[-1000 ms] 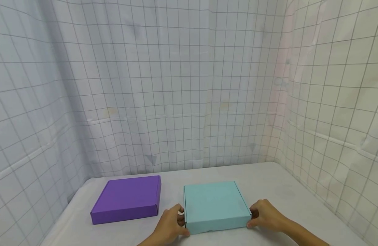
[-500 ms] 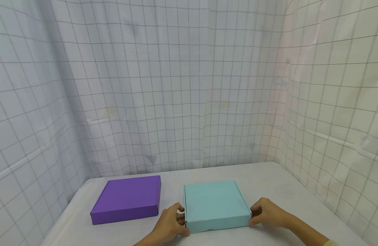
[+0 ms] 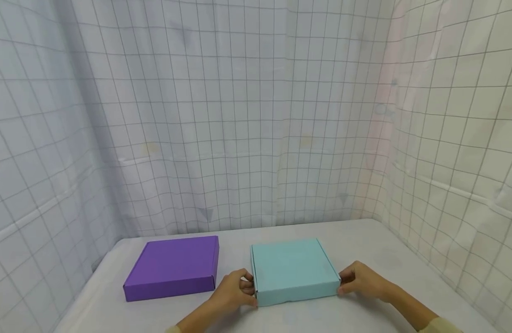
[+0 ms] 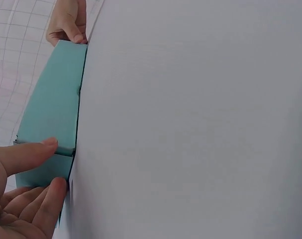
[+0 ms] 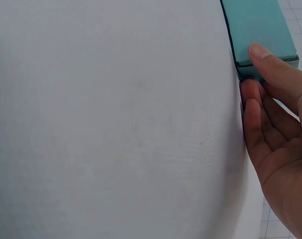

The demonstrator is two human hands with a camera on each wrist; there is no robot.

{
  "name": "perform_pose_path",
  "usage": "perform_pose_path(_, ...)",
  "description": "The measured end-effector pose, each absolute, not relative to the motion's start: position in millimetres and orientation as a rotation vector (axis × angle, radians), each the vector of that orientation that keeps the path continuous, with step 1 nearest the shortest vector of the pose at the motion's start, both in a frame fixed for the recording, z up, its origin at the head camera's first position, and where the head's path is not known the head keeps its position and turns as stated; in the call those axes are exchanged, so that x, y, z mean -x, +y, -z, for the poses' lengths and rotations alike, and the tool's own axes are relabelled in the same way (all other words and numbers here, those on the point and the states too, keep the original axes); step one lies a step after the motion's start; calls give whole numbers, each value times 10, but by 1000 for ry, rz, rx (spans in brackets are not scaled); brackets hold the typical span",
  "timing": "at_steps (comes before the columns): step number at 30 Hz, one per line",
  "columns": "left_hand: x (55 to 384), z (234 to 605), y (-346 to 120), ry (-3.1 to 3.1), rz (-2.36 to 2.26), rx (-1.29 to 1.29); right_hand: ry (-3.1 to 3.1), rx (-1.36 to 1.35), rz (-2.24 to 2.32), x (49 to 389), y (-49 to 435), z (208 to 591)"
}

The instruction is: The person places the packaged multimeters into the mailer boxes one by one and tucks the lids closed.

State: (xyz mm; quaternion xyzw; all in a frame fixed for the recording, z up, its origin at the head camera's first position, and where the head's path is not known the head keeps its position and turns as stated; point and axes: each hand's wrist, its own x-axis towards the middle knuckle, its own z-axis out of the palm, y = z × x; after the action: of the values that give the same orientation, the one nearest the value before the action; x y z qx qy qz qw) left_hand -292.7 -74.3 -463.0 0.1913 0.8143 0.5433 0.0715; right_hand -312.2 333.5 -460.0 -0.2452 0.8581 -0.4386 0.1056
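A flat light blue cardboard box (image 3: 295, 268) lies closed on the white-covered table, right of centre in the head view. My left hand (image 3: 232, 291) grips its near left corner, the thumb on the front face and the other fingers curled along the left side. At the near right corner my right hand (image 3: 364, 281) holds the box, its thumb on the front face, as the right wrist view also shows. Some fingertips of both hands are hidden behind the box in the head view. To the left lies a closed purple cardboard box (image 3: 172, 266), touched by neither hand.
A white cloth covers the table (image 3: 280, 233). White curtains (image 3: 247, 115) with a dark grid pattern hang behind it and along both sides. A gap of tabletop separates the two boxes, and my left hand is partly in front of it.
The light blue box has shifted slightly away from me, with both hands moving along at its corners. The purple box rests where it was.
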Motion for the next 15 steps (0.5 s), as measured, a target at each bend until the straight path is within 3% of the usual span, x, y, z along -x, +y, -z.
perform_pose_path(15,3133,4601,-613,2535,-1594,-559,2597,686,1281,3315,3417,4606)
